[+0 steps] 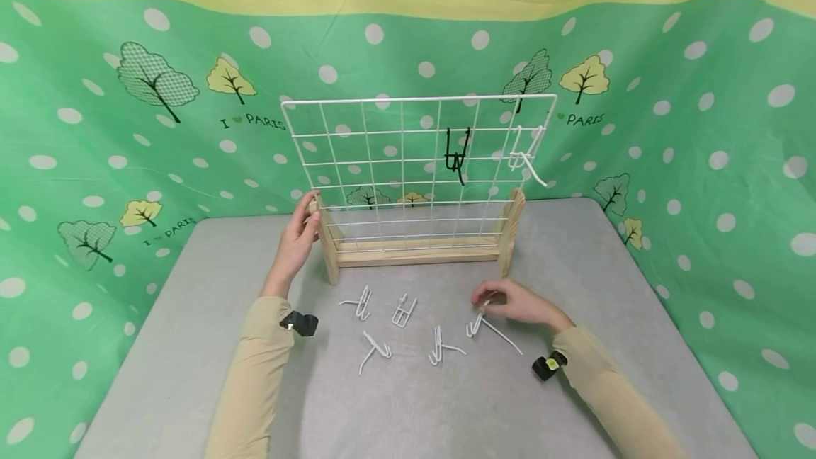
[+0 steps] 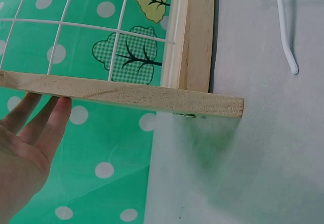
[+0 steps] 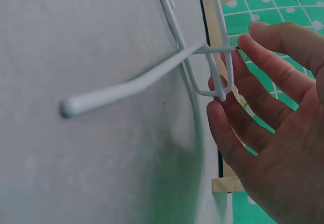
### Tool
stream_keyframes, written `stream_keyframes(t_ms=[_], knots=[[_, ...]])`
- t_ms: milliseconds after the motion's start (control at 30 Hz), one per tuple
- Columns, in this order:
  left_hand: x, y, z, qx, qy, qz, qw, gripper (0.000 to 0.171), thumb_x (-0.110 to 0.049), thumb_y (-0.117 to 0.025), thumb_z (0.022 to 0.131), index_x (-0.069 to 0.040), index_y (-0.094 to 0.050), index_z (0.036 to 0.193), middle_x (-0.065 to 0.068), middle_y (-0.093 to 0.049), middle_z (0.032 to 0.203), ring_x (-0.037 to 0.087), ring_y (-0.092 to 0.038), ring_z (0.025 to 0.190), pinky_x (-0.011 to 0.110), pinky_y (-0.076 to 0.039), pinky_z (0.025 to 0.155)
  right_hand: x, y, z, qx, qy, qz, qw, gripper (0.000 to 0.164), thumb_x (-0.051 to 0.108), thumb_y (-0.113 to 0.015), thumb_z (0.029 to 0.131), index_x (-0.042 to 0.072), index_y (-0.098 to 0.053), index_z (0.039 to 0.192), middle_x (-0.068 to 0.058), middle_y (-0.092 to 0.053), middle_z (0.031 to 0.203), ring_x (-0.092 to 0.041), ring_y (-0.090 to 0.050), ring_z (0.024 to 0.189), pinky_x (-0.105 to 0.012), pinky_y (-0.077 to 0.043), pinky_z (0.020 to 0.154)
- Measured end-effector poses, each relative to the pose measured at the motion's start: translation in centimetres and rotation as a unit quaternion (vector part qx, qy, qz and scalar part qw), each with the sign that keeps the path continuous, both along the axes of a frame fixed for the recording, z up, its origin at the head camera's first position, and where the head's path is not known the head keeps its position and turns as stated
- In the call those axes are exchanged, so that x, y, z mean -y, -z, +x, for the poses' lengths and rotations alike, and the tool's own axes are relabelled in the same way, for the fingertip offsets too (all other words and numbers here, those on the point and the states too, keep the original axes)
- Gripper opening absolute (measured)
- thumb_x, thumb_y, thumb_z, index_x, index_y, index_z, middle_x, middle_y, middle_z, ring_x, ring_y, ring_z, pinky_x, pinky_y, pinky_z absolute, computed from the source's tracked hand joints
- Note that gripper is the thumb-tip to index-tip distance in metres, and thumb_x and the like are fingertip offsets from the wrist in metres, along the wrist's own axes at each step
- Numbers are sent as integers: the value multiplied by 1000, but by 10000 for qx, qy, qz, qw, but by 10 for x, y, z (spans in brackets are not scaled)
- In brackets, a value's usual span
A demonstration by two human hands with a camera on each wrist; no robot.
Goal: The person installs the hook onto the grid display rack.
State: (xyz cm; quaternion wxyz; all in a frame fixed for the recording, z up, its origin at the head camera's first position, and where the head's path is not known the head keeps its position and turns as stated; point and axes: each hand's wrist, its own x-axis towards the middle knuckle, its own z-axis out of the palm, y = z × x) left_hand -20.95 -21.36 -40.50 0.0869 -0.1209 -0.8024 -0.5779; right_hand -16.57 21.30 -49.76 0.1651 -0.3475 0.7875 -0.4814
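Observation:
A white wire grid rack [image 1: 401, 163] stands in a wooden frame [image 1: 417, 257]. My left hand [image 1: 298, 236] holds the upper end of its left wooden side post [image 2: 121, 92], thumb and index finger around it. In the left wrist view, other fingers touch the post's outer face. My right hand [image 1: 513, 301] pinches one end of a white wire hook [image 3: 172, 62] in front of the rack's right side. The hook's long prong [image 1: 503, 336] points toward the near right. A black hook [image 1: 455, 156] and another white hook [image 1: 525, 156] hang on the grid's right half.
Several loose white hooks lie on the grey table [image 1: 395, 409] before the rack, including one at the far left [image 1: 363, 303], a flat one [image 1: 404, 311], and two nearer ones [image 1: 376, 351] [image 1: 441, 347]. A green dotted cloth [image 1: 701, 161] encloses the back and sides.

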Motion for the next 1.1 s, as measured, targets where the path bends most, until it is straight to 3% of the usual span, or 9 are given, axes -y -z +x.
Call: stream_keyframes(t_ms=[333,667,867,1000,1100], knots=[[0,1,-2,71,-7,107,9999,49,-10,-40,105,-4,-27,151,37,-42,136,49,-45,121,60,-44,94,-3,5,4,137,-65,301,9994,13,2,-68,89,2,-68,102,-9,-67,98,-22,-59,90,-34,-50,78],[2,3,-4,138,-18,224,9997,48,-10,-40,105,-4,-28,150,35,-41,137,49,-47,120,58,-45,94,-1,3,8,197,-9,275,9994,12,-8,-65,87,-3,-67,98,-16,-66,96,-34,-59,91,-47,-49,80],[5,4,-6,222,110,362,9990,50,-13,-43,104,-6,-27,152,33,-36,143,49,-45,121,56,-45,94,4,-13,11,115,-53,54,9999,10,-13,-62,86,-9,-65,95,-22,-65,92,-36,-59,86,-39,-51,77],[8,3,-6,372,141,559,9976,50,-14,-46,104,-8,-30,151,31,-37,143,48,-46,121,49,-48,91,1,-4,7,-5,-14,-33,10000,10,-12,-61,87,-7,-65,95,-19,-66,90,-31,-59,83,-31,-51,73],[9,2,-7,435,140,590,9972,50,-14,-46,103,-8,-31,151,31,-38,142,48,-47,120,44,-51,88,-3,7,2,177,153,-34,9997,10,-8,-62,89,-3,-67,97,-14,-66,93,-25,-60,86,-29,-52,76]])
